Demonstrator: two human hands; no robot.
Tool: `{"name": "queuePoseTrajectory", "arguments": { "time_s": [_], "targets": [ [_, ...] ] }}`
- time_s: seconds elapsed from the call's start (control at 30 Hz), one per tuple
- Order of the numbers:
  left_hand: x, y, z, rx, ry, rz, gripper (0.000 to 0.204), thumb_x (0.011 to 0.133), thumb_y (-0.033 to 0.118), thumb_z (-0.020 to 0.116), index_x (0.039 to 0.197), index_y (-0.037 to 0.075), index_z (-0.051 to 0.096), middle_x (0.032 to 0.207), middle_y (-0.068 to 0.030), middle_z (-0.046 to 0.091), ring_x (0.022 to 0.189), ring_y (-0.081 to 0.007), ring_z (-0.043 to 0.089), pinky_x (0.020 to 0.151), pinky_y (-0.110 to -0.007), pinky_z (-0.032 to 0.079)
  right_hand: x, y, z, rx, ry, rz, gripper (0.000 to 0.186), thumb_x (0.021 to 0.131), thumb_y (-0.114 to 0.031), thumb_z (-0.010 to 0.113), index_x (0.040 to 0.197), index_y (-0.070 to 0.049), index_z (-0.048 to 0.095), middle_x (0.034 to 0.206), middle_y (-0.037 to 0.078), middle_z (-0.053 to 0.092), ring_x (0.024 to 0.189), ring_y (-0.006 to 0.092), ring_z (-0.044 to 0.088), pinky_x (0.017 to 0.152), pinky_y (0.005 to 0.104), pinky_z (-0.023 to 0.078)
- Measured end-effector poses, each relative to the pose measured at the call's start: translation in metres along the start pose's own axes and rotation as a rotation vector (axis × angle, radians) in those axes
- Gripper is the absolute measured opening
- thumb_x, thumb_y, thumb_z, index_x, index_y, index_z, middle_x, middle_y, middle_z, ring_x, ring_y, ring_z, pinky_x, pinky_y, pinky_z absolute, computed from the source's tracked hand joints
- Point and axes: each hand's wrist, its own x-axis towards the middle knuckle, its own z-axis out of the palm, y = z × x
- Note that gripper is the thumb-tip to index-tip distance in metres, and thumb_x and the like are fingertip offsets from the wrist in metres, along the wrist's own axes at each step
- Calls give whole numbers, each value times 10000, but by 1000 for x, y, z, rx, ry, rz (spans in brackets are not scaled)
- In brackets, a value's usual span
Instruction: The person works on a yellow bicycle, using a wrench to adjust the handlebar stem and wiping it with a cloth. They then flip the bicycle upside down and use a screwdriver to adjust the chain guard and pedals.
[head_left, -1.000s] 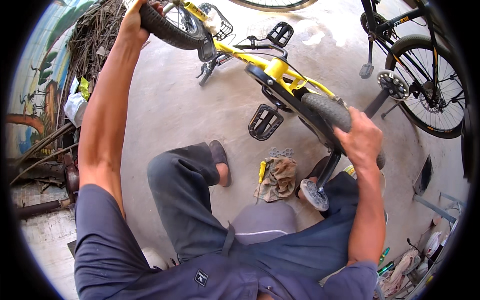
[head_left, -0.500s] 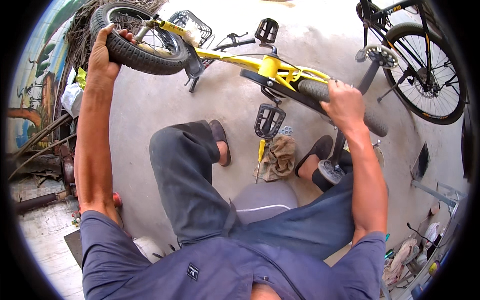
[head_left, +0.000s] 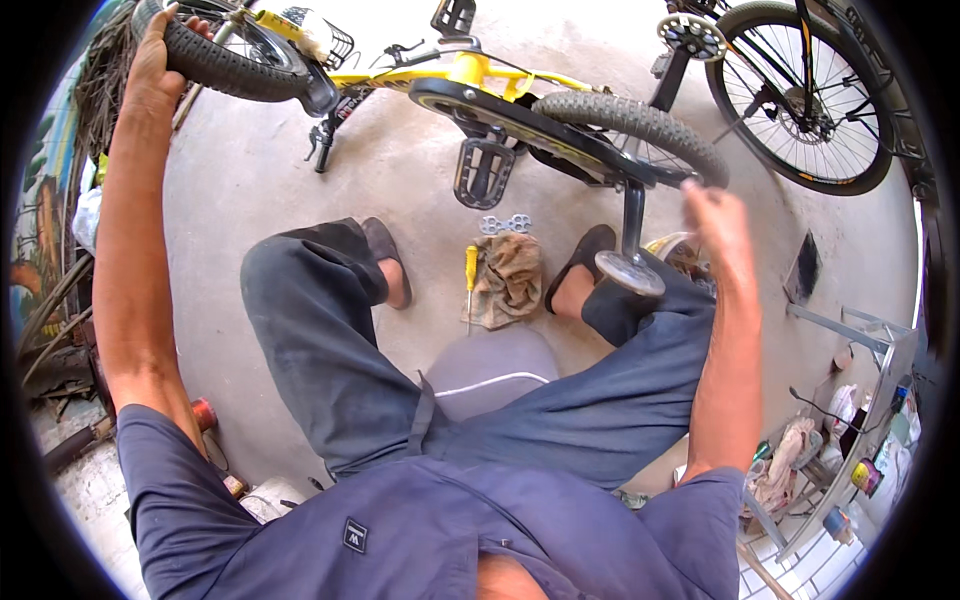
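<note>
one yellow bicycle [head_left: 467, 72] stretches across the upper part of the view, in front of the person, its two wheels toward the person's two hands. the left hand [head_left: 152, 75] is closed around the front tyre [head_left: 232, 72]; the right hand [head_left: 718, 225], blurred, has its fingers curled just beside the rear tyre [head_left: 640, 116], and i cannot tell whether it touches or grips it. two black pedals [head_left: 485, 172] and two stabiliser wheels [head_left: 628, 273] show on the bicycle. on the floor between two dark slip-on shoes [head_left: 382, 246] lie one crumpled brown cloth [head_left: 510, 280], one yellow-handled screwdriver [head_left: 470, 268] along its left edge and one multi-hole metal spanner [head_left: 505, 224] just beyond it. one black bicycle [head_left: 797, 102] stands at the upper right.
</note>
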Motion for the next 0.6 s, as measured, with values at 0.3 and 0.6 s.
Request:
{"name": "queuePoseTrajectory", "arguments": {
  "time_s": [0.3, 0.6],
  "targets": [
    [19, -2, 1, 6, 15, 103, 363, 858, 244, 708, 1053, -34, 578, 956, -158, 682, 852, -274, 690, 825, -444, 588, 41, 26, 79, 266, -461, 320, 365, 834, -291, 717, 988, 26, 622, 870, 132, 662, 685, 231, 659, 621, 384, 542],
    [5, -21, 3, 16, 131, 61, 389, 862, 295, 705, 1016, -45, 597, 928, -145, 663, 829, -270, 671, 802, -401, 579, 80, 7, 68, 363, -346, 240, 178, 848, -156, 681, 876, 8, 618, 725, 84, 611, 580, 170, 596, 511, 333, 519]
  ]
}}
